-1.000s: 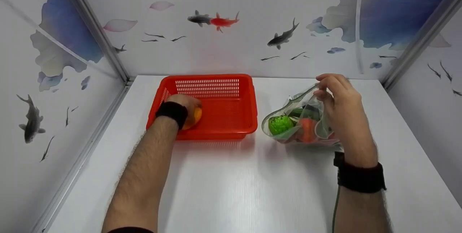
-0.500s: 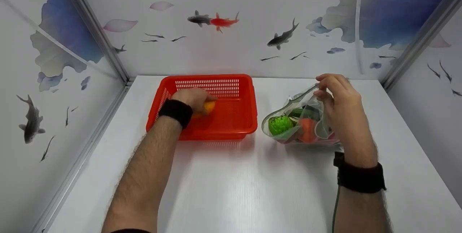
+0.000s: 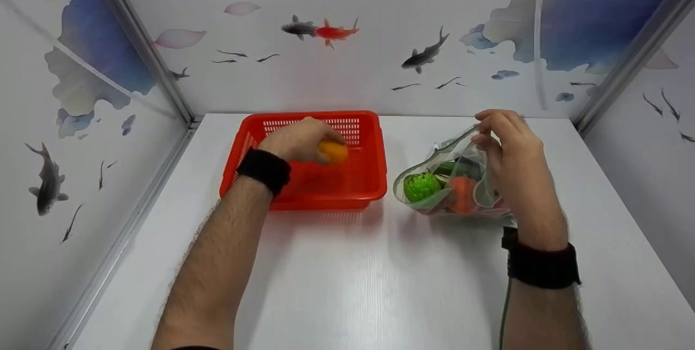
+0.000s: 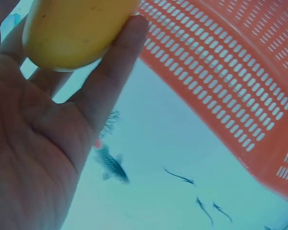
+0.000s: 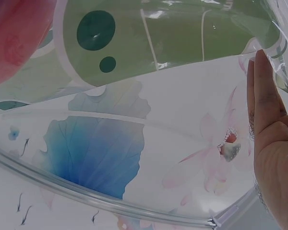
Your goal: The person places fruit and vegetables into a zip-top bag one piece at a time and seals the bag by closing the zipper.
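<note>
In the head view my left hand [image 3: 298, 141] holds a smooth yellow-orange mango [image 3: 333, 151] over the red plastic basket [image 3: 320, 200]. The left wrist view shows the mango [image 4: 81, 33] speckled with small dark spots, the fingers around it. On the right, my right hand [image 3: 516, 163] pinches the upper edge of a clear plastic bag [image 3: 487, 195] and holds its mouth up. Through the bag show a leafy green vegetable [image 3: 422, 187], a dark green long one [image 3: 447, 168] and an orange-red one [image 3: 462, 196]. In the right wrist view the bag [image 5: 173, 43] has green printing.
Basket and bag stand side by side on a white table [image 3: 347, 274], a narrow gap between them. Behind and at both sides rise panels [image 3: 369, 68] printed with fish and leaves. Both wrists wear black bands [image 3: 544, 267].
The left hand has lifted the mango from the left part of the basket and moved up and to the right. The right hand and the bag have stayed in place.
</note>
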Motion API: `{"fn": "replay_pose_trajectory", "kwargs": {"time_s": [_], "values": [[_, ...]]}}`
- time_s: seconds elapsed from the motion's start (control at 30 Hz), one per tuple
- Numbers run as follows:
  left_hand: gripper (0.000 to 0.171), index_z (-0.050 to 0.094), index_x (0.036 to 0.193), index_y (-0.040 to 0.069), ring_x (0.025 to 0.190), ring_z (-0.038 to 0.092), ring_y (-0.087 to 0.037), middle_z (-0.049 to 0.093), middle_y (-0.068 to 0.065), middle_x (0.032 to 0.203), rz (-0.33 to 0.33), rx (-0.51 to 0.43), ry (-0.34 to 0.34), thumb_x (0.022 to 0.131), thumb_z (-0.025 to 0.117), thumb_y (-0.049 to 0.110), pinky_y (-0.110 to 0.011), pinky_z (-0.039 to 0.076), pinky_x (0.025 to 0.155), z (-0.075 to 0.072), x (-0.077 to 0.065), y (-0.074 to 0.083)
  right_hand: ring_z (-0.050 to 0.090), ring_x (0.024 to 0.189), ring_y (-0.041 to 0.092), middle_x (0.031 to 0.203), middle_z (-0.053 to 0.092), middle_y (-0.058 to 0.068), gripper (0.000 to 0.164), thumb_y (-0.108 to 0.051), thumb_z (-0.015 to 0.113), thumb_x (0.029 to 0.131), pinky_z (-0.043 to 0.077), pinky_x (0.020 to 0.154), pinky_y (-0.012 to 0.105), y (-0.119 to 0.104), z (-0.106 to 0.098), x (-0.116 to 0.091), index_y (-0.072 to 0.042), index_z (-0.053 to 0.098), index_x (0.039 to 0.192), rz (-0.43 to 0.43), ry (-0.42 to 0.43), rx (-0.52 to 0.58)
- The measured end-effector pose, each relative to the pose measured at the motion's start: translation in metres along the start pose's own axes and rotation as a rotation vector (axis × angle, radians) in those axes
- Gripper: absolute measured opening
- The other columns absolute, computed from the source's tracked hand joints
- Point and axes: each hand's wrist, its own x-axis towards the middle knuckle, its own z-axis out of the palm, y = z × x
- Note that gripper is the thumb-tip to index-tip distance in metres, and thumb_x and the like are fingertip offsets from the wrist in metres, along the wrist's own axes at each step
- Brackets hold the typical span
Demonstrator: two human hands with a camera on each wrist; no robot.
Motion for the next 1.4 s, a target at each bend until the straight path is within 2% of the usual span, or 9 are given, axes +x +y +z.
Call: {"fn": "replay_pose_trajectory", "kwargs": {"time_s": [0.17, 0.37, 0.67, 0.97, 1.17, 1.4], "values": [[0.051, 0.076, 0.157, 0.025, 0.137, 0.067, -0.028, 0.073, -0.004, 0.155, 0.120, 0.013, 0.079, 0.108, 0.088, 0.021, -0.046, 0.063, 0.123, -0.002, -0.003, 0.014, 0.073, 0.137, 0.039, 0.146, 0.077, 0.018, 0.014, -0.007, 0.076, 0.111, 0.040, 0.101, -0.002, 0.000, 0.000, 0.000, 0.003, 0.066, 0.111, -0.005, 0.002, -0.002], [0.048, 0.076, 0.155, 0.021, 0.138, 0.067, -0.029, 0.072, -0.006, 0.156, 0.222, 0.036, 0.149, 0.108, 0.088, 0.021, -0.046, 0.063, 0.122, -0.005, -0.009, 0.033, 0.074, 0.137, 0.040, 0.144, 0.077, 0.019, 0.015, -0.008, 0.075, 0.111, 0.038, 0.099, 0.000, 0.001, 0.001, 0.000, 0.004, 0.066, 0.112, -0.029, 0.008, -0.017], [0.046, 0.076, 0.151, 0.015, 0.137, 0.071, -0.029, 0.074, -0.008, 0.153, 0.388, 0.010, 0.245, 0.107, 0.089, 0.018, -0.042, 0.065, 0.120, -0.006, -0.018, 0.054, 0.074, 0.138, 0.040, 0.145, 0.077, 0.019, 0.018, -0.012, 0.075, 0.112, 0.041, 0.101, 0.001, 0.000, 0.001, 0.001, 0.004, 0.066, 0.113, -0.021, 0.006, -0.013], [0.046, 0.073, 0.149, 0.014, 0.142, 0.072, -0.030, 0.074, -0.009, 0.157, 0.485, 0.019, 0.274, 0.107, 0.090, 0.022, -0.042, 0.064, 0.121, -0.002, -0.029, 0.083, 0.074, 0.136, 0.041, 0.146, 0.076, 0.019, 0.016, -0.010, 0.075, 0.112, 0.040, 0.100, -0.001, 0.001, 0.000, 0.000, 0.003, 0.067, 0.115, -0.013, 0.003, -0.015], [0.043, 0.073, 0.147, 0.013, 0.142, 0.072, -0.028, 0.075, -0.007, 0.155, 0.596, 0.058, 0.297, 0.108, 0.088, 0.023, -0.039, 0.063, 0.121, 0.005, -0.031, 0.102, 0.074, 0.137, 0.040, 0.146, 0.077, 0.019, 0.018, -0.012, 0.075, 0.111, 0.040, 0.101, 0.000, 0.001, 0.001, 0.000, 0.004, 0.067, 0.114, -0.018, 0.009, -0.015], [0.046, 0.071, 0.151, 0.015, 0.144, 0.071, -0.029, 0.072, -0.007, 0.162, 0.673, 0.080, 0.255, 0.109, 0.088, 0.025, -0.038, 0.062, 0.123, 0.015, -0.028, 0.119, 0.073, 0.139, 0.040, 0.148, 0.076, 0.016, 0.014, -0.011, 0.076, 0.111, 0.035, 0.107, -0.010, -0.001, -0.001, 0.000, -0.001, 0.068, 0.114, 0.010, -0.016, -0.018]]}}
